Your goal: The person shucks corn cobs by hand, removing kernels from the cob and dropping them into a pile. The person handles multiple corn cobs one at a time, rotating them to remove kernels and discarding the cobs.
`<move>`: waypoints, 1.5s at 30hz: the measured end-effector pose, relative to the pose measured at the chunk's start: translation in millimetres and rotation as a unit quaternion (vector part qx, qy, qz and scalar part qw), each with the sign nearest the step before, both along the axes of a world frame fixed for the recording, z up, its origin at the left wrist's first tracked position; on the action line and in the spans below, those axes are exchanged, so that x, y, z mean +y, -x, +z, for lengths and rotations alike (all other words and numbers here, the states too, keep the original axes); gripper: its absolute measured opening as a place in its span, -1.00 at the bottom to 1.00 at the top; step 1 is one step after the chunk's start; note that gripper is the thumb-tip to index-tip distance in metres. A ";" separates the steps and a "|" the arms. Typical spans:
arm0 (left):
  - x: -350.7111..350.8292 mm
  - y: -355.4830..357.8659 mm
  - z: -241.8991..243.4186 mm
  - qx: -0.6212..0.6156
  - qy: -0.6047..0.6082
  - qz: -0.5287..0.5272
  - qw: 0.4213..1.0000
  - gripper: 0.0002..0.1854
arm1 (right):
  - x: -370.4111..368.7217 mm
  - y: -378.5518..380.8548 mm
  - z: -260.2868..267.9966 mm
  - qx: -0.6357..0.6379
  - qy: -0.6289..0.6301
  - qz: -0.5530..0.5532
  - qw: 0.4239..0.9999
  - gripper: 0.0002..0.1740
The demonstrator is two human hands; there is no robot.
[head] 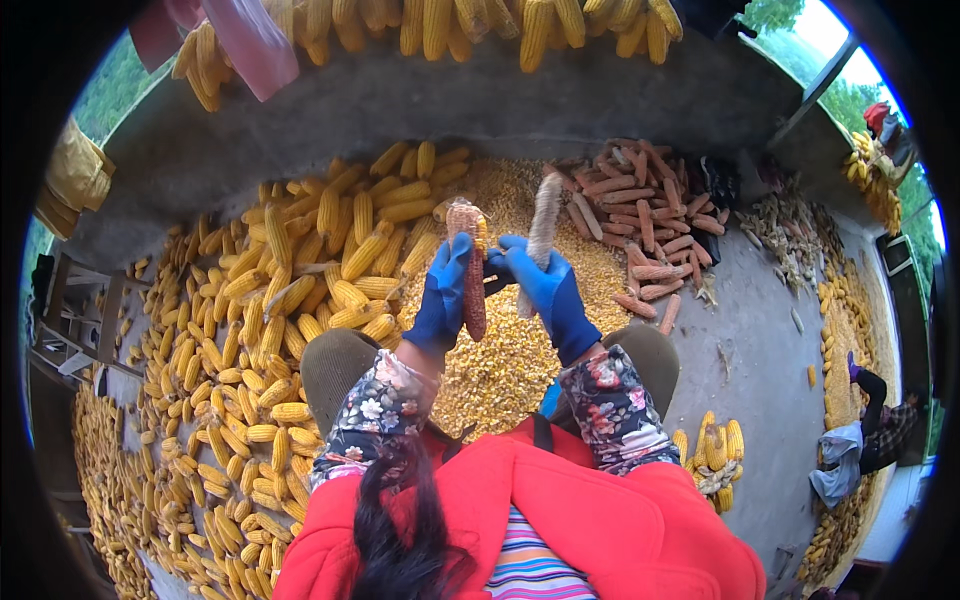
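My left hand (pixel 447 289), in a blue work glove, grips a mostly shelled corn ear (pixel 474 296). Its reddish-brown cob is bare along most of its length, and a few yellow kernels cling near the upper right side. In my right hand (pixel 551 289), gloved the same way, is a pale, bare corncob (pixel 546 214) held upright, its top slightly blurred. The two hands are close together, thumbs nearly meeting. Below and behind them spreads a heap of loose corn kernels (pixel 491 382), between my knees.
Unshelled yellow corn ears (pixel 255 375) cover the floor on the left. Stripped reddish cobs (pixel 637 195) are piled at the back right, near dry husks (pixel 784 225). A tied corn bundle (pixel 716 450) lies to my right. Another person (pixel 874 427) is at far right. Corn ears (pixel 435 26) hang over the wall (pixel 450 101).
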State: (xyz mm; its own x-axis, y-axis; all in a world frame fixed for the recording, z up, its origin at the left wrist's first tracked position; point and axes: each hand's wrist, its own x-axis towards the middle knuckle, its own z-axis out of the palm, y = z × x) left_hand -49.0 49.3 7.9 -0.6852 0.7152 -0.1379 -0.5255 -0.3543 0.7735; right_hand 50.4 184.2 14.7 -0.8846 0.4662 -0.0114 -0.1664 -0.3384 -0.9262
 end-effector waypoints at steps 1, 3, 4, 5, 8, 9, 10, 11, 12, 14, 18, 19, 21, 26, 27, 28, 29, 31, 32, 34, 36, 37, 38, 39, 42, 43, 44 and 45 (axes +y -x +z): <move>1.5 1.4 -2.6 -0.025 0.004 0.001 1.000 -0.42 | 2.4 -3.3 8.4 -0.022 -0.039 -0.032 0.998 -0.52; 0.8 10.2 -23.8 -0.023 0.073 -0.015 0.997 -0.32 | 4.6 -6.5 16.2 -0.073 -0.182 -0.090 0.976 -0.52; -3.1 11.2 -29.3 -0.041 0.068 -0.047 0.996 -0.38 | 5.6 -9.1 19.8 -0.049 -0.172 -0.092 0.980 -0.50; -4.1 9.9 -35.3 -0.059 0.062 -0.079 0.993 -0.44 | 6.6 -8.5 23.6 -0.026 -0.162 -0.093 0.982 -0.49; 3.8 -13.7 -32.5 -0.005 0.086 -0.055 0.995 -0.47 | 15.0 -2.2 12.5 0.027 -0.099 -0.063 0.993 -0.46; 8.0 -24.2 -29.9 0.031 0.092 -0.044 0.994 -0.46 | 9.9 5.3 7.6 0.049 -0.073 -0.068 0.994 -0.46; 19.7 -45.7 -14.8 0.073 0.031 -0.012 0.997 -0.40 | 5.7 8.3 3.2 0.051 -0.011 -0.045 0.998 -0.46; 23.1 -57.1 -15.4 0.102 0.045 0.008 0.994 -0.34 | 2.2 10.5 -0.8 0.011 -0.024 -0.055 0.998 -0.47; 26.2 -63.6 -24.7 0.123 0.067 0.034 0.989 -0.39 | -6.1 14.8 -6.3 -0.006 -0.010 -0.082 0.997 -0.47; 25.0 -66.8 -34.0 0.128 0.102 0.023 0.986 -0.47 | -17.2 16.5 -12.6 -0.023 -0.033 -0.126 0.991 -0.48; 11.3 -51.2 -35.8 0.066 0.124 -0.074 0.987 -0.57 | -15.1 21.6 -23.5 0.007 -0.189 -0.191 0.963 -0.56; 9.7 -49.3 -36.1 0.054 0.125 -0.087 0.987 -0.58 | -14.0 23.7 -26.2 0.022 -0.228 -0.207 0.951 -0.58; 7.8 -49.9 -38.5 0.040 0.153 -0.080 0.984 -0.52 | -11.4 16.5 -32.1 -0.037 -0.193 -0.136 0.971 -0.69; -8.3 -40.1 -44.4 -0.023 0.131 -0.110 0.985 -0.46 | -9.3 12.7 -32.1 0.091 -0.378 -0.108 0.915 -0.76; -12.9 -38.2 -44.2 -0.023 0.108 -0.117 0.987 -0.47 | -5.0 14.5 -34.7 0.155 -0.462 -0.116 0.866 -0.76; -18.3 -38.7 -39.7 -0.029 0.097 -0.117 0.988 -0.47 | -2.3 13.6 -38.1 0.081 -0.478 -0.056 0.873 -0.66; -25.2 -24.7 -50.5 -0.130 0.053 -0.183 0.973 -0.44 | -3.8 12.6 -42.3 0.073 -0.376 -0.061 0.922 -0.63; -26.5 -32.2 -31.1 -0.146 0.060 -0.184 0.970 -0.33 | -7.7 9.4 -34.6 0.054 -0.166 -0.061 0.983 -0.56; -27.2 -33.3 -22.2 -0.156 0.039 -0.204 0.966 -0.36 | 0.5 8.1 -28.1 0.036 -0.152 -0.059 0.986 -0.53; -29.0 -33.4 -5.4 -0.173 -0.006 -0.235 0.957 -0.39 | 14.1 4.3 -11.4 0.056 -0.003 -0.059 0.997 -0.45; -27.5 -30.4 -6.7 -0.139 0.024 -0.207 0.968 -0.34 | 20.2 -5.3 7.0 0.024 0.016 -0.052 0.998 -0.37; -26.2 -28.7 -11.8 -0.117 0.039 -0.196 0.973 -0.32 | 20.5 -7.3 9.0 0.028 0.020 -0.032 0.999 -0.36; -26.1 -28.1 -16.8 -0.105 0.081 -0.188 0.973 -0.32 | 17.3 -6.2 8.6 0.047 0.015 -0.017 0.999 -0.36; -23.2 -30.5 -18.0 -0.093 0.123 -0.181 0.971 -0.31 | 15.4 -4.7 5.0 0.066 0.010 -0.004 0.998 -0.36; -7.8 -51.3 -26.4 0.078 0.168 -0.096 0.978 -0.37 | 3.8 5.5 -12.6 0.034 0.031 0.008 0.999 -0.50; -3.2 -60.1 -18.2 0.135 0.189 -0.062 0.971 -0.39 | -1.0 9.2 -21.2 0.021 0.059 -0.020 0.998 -0.58; -0.3 -62.6 -19.9 0.139 0.177 -0.070 0.972 -0.39 | -3.4 17.5 -34.3 0.013 -0.010 -0.097 0.995 -0.66; -2.1 -63.3 -24.9 0.140 0.168 -0.071 0.973 -0.40 | -5.9 15.6 -31.9 -0.003 -0.029 -0.093 0.995 -0.66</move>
